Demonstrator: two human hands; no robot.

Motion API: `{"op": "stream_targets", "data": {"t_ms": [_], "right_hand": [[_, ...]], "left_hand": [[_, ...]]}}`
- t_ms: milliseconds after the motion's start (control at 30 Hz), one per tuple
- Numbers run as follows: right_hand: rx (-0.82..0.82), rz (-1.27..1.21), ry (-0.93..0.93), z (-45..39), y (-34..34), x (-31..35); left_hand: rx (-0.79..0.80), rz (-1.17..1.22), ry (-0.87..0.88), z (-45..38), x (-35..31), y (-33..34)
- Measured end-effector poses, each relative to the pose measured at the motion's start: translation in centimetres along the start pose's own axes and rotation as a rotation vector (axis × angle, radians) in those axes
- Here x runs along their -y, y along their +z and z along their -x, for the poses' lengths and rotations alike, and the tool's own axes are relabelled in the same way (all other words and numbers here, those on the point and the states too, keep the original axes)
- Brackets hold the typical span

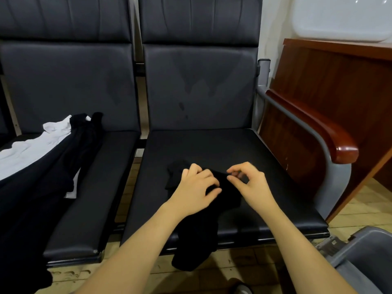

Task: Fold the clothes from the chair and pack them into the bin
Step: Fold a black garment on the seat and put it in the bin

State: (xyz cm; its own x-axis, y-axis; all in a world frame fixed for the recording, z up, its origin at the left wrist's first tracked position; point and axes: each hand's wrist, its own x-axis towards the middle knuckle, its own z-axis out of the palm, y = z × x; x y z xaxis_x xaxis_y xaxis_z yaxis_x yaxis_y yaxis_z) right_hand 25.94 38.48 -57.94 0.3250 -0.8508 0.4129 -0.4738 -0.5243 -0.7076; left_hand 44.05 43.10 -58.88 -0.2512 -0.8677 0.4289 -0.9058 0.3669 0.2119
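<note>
Garment (197, 234) black, on seat (265, 166), hem hanging below grip | left hand (196, 187) grips fabric | right hand (248, 183) pinches edge | bin (360, 251) right of grip

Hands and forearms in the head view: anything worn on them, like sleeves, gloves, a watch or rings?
Nothing worn shows. The left hand and right hand are bare, without gloves. No rings, watch or wristband are visible. Both forearms are uncovered down to the frame's bottom edge, with no sleeve in view.

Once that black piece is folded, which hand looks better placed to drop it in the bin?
Probably the right hand. The grey bin sits at the lower right, on that arm's side, while the left hand rests on the black garment farther from it.
</note>
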Motion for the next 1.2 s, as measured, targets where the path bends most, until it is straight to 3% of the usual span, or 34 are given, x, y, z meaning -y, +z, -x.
{"op": "stream_targets", "data": {"t_ms": [167, 300, 633, 833, 1200], "right_hand": [[0.26, 0.265, 0.008, 1.8, -0.7, -2.6], [0.369, 0.335, 0.084, 2.3, -1.0, -3.3], [0.259, 0.263, 0.133, 1.8, -0.3, -1.8], [0.11, 0.058, 0.1, 1.1, -0.4, -0.1], [0.049, -0.355, 0.13, 1.1, -1.9, 2.7]], "left_hand": [[0.152, -0.101, -0.015, 0.4, 0.5, 0.5], [0.132, -0.073, -0.028, 0.5, 0.3, 0.5], [-0.149, 0.238, -0.231, -0.6, -0.6, -0.4], [-0.189, 0.305, -0.276, -1.3, -1.2, -2.0], [-0.23, 0.331, -0.289, 0.4, 0.0, -4.5]]}}
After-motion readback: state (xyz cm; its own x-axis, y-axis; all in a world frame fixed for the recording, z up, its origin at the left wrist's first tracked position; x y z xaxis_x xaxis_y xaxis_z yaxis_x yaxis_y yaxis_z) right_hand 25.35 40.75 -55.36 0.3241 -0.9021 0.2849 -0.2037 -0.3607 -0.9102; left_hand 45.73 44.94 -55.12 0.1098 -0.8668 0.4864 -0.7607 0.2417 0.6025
